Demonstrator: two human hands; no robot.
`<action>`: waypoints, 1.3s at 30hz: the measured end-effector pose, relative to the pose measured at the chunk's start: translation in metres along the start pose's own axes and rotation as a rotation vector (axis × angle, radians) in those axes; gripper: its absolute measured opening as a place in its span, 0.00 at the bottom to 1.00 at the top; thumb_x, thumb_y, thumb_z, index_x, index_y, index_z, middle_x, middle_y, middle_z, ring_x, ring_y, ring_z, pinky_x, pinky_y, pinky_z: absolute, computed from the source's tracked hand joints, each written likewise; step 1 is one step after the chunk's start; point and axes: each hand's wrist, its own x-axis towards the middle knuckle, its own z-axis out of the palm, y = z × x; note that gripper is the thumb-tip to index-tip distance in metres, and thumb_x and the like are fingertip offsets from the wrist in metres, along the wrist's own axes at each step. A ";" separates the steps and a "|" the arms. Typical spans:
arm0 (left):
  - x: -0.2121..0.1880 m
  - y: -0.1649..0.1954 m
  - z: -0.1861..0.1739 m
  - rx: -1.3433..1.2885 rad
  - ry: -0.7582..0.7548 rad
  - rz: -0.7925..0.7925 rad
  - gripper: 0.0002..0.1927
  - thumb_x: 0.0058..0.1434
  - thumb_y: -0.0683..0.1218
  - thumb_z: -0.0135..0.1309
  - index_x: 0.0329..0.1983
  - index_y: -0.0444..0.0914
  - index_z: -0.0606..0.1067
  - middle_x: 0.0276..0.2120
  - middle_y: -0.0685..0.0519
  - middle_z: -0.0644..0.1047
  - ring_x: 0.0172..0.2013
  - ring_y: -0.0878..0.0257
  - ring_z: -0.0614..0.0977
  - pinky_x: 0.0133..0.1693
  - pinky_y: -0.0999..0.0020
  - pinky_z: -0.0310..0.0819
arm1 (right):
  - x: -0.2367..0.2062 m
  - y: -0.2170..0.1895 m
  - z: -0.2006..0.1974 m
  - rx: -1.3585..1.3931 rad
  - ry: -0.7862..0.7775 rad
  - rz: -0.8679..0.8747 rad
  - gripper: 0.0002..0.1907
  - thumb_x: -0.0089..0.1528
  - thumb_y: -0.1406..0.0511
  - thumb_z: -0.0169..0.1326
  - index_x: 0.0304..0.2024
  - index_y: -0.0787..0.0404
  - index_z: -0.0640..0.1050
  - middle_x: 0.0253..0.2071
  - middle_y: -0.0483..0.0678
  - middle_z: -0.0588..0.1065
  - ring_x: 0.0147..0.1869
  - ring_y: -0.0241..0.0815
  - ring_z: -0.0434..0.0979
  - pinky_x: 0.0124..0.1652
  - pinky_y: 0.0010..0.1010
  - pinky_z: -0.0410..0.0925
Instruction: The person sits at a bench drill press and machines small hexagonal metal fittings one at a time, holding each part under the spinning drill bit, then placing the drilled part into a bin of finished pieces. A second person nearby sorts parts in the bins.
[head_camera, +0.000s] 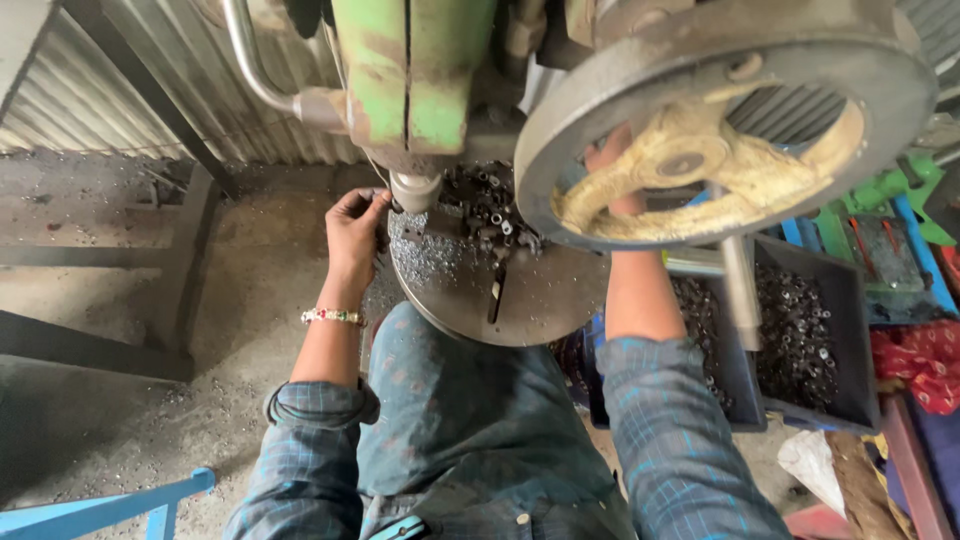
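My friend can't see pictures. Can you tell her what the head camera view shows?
A person's left hand reaches under the spindle of a green drill press, at a round metal table heaped with small metal nuts. The right hand is mostly hidden behind a big grey wheel. Dark trays of nuts sit at right.

Round machine table (540, 300) under drill head (410, 90), handwheel (720, 120) right, parts trays (810, 340) lower right.

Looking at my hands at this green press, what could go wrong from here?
The left hand has its fingers right beside the grey metal ram tip, so they could get pinched if it comes down. The right hand is mostly hidden behind the big grey spoked flywheel and could be caught by a spoke. Loose small metal parts piled on the round steel table could spill off.
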 end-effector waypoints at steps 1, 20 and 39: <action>0.002 0.001 0.000 0.007 -0.010 -0.014 0.06 0.64 0.45 0.63 0.37 0.36 0.80 0.22 0.61 0.74 0.17 0.74 0.67 0.18 0.75 0.57 | 0.015 -0.006 0.002 -0.018 0.037 0.012 0.37 0.60 0.62 0.68 0.63 0.66 0.62 0.55 0.62 0.72 0.59 0.62 0.73 0.59 0.46 0.65; -0.004 0.003 -0.025 -0.013 0.192 0.021 0.12 0.68 0.48 0.61 0.31 0.37 0.77 0.20 0.60 0.72 0.16 0.73 0.66 0.18 0.74 0.56 | -0.148 -0.002 -0.083 0.084 -0.077 0.015 0.31 0.59 0.65 0.69 0.53 0.66 0.62 0.35 0.50 0.72 0.38 0.55 0.77 0.39 0.44 0.69; 0.014 -0.009 -0.007 -0.084 -0.036 -0.253 0.08 0.65 0.47 0.61 0.33 0.37 0.79 0.23 0.59 0.76 0.18 0.72 0.71 0.20 0.75 0.60 | -0.098 0.029 -0.019 -0.116 -0.052 -0.207 0.43 0.53 0.55 0.71 0.62 0.61 0.64 0.66 0.65 0.66 0.69 0.65 0.66 0.66 0.47 0.59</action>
